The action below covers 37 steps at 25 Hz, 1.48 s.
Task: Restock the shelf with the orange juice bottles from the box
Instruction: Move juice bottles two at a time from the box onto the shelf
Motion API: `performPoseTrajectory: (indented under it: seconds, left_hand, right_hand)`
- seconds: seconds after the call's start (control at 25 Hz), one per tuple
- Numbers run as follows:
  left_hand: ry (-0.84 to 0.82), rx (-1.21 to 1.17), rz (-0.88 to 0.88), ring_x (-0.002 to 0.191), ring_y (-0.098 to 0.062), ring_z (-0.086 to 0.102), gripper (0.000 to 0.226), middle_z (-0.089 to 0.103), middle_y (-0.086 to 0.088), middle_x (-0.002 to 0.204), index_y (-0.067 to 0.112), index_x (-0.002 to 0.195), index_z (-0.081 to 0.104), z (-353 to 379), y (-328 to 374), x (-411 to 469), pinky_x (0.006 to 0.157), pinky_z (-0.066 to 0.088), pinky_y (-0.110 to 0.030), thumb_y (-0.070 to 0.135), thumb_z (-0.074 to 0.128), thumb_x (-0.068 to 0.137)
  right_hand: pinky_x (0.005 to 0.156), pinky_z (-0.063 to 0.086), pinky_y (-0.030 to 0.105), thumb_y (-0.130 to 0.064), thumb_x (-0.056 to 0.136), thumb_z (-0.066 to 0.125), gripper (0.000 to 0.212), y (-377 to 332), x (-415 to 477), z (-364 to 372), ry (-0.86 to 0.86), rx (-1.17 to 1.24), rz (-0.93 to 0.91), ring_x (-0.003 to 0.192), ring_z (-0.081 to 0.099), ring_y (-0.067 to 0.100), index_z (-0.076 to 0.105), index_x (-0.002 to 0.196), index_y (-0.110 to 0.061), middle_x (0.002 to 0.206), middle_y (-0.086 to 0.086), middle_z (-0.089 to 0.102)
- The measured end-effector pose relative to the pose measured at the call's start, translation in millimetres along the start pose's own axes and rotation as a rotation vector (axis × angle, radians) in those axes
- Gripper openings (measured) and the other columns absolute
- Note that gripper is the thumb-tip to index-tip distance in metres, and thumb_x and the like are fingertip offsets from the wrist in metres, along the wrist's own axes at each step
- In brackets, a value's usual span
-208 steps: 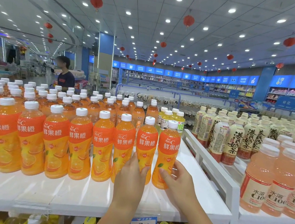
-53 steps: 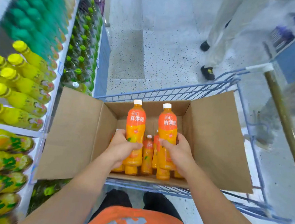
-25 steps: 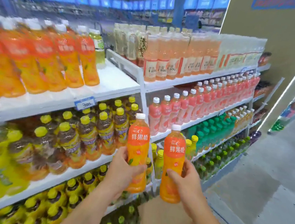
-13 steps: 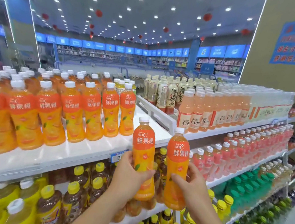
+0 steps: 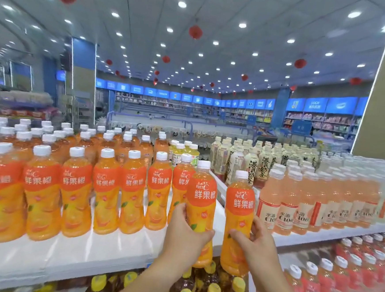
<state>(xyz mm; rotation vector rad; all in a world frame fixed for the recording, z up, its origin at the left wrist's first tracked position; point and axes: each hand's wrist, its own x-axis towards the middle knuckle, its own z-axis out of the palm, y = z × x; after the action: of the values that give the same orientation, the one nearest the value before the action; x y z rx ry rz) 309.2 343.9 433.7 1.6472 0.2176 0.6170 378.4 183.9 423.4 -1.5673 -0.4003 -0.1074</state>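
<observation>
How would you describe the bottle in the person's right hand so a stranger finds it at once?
Start at the white top shelf with its front row of orange juice bottles. Past the row's right end, two bottles are held off the shelf. It is the rightmost one, in the right hand, in front of the pale pink drinks.

Orange juice bottles: "鲜果橙"; pink bottles: "水溶C100"
</observation>
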Motion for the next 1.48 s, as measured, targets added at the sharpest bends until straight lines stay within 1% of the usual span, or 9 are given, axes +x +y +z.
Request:
performPoseTrajectory:
  seconds: [0.12,0.44,0.56,0.84,0.92,1.04,1.24,1.36,1.48]
  left_hand:
    - [0.039,0.004,0.007,0.098,0.002,0.067,0.062,0.068,0.018,0.11,0.038,0.115,0.049,13,-8,20,0.092,0.058,-0.033,0.015,0.088,0.073]
    - [0.143,-0.052,-0.039,0.103,0.012,0.054,0.079,0.056,0.021,0.119,0.03,0.132,0.037,40,-28,56,0.084,0.045,-0.012,0.004,0.085,0.076]
    - [0.168,-0.051,-0.022,0.103,0.013,0.052,0.082,0.053,0.024,0.119,0.034,0.132,0.034,45,-33,62,0.086,0.043,-0.013,0.004,0.085,0.076]
    - [0.18,0.008,0.066,0.107,0.016,0.058,0.07,0.062,0.022,0.122,0.039,0.128,0.044,58,-42,66,0.079,0.048,-0.003,0.0,0.08,0.081]
    - [0.177,0.014,0.09,0.108,0.02,0.056,0.07,0.06,0.025,0.123,0.039,0.131,0.042,59,-42,65,0.079,0.047,-0.002,0.003,0.079,0.084]
    - [0.179,0.119,0.112,0.115,0.017,0.054,0.072,0.057,0.031,0.127,0.046,0.135,0.04,58,-48,62,0.084,0.047,-0.004,0.012,0.079,0.085]
    - [0.257,0.347,0.094,0.137,-0.007,0.044,0.071,0.047,0.016,0.146,0.033,0.151,0.039,53,-69,46,0.11,0.047,-0.038,0.041,0.073,0.089]
    - [0.285,0.359,0.132,0.118,0.0,0.054,0.05,0.058,0.025,0.126,0.041,0.135,0.05,60,-59,46,0.1,0.049,-0.024,0.032,0.072,0.091]
    - [0.289,0.38,0.135,0.108,0.0,0.06,0.044,0.062,0.028,0.114,0.041,0.129,0.053,65,-51,53,0.09,0.049,-0.019,0.023,0.071,0.092]
  right_hand:
    - [0.063,0.056,0.021,-0.003,0.085,0.074,0.034,2,36,-1,-0.028,0.028,-0.029,0.082,0.073,0.005,0.063,0.107,-0.027,0.092,-0.01,0.077]
    - [0.078,0.054,0.03,0.007,0.087,0.067,0.04,30,92,9,-0.098,0.102,-0.029,0.095,0.072,0.014,0.062,0.114,-0.022,0.101,-0.001,0.076]
    - [0.089,0.055,0.039,0.01,0.087,0.065,0.048,39,98,15,-0.118,0.107,-0.033,0.1,0.071,0.016,0.059,0.12,-0.024,0.108,0.002,0.075]
    - [0.085,0.053,0.027,0.001,0.093,0.06,0.05,44,99,14,-0.193,0.062,-0.041,0.103,0.068,0.007,0.053,0.128,-0.033,0.113,-0.006,0.071]
    - [0.094,0.05,0.029,-0.009,0.095,0.062,0.051,48,97,15,-0.194,0.043,-0.06,0.114,0.062,0.007,0.049,0.135,-0.037,0.122,-0.007,0.065]
    - [0.102,0.047,0.035,-0.025,0.093,0.068,0.052,58,89,14,-0.163,-0.05,-0.096,0.121,0.055,0.006,0.047,0.139,-0.039,0.128,-0.01,0.058]
    - [0.08,0.05,0.017,-0.022,0.09,0.072,0.041,73,79,14,-0.057,-0.06,-0.061,0.102,0.061,-0.007,0.048,0.121,-0.033,0.118,-0.014,0.063]
    - [0.078,0.053,0.02,-0.021,0.093,0.068,0.032,76,85,16,-0.063,-0.058,-0.054,0.099,0.065,-0.007,0.052,0.116,-0.036,0.116,-0.015,0.066]
    - [0.086,0.056,0.025,-0.024,0.095,0.066,0.038,73,91,20,-0.074,-0.063,-0.071,0.105,0.065,-0.003,0.054,0.128,-0.036,0.12,-0.015,0.067]
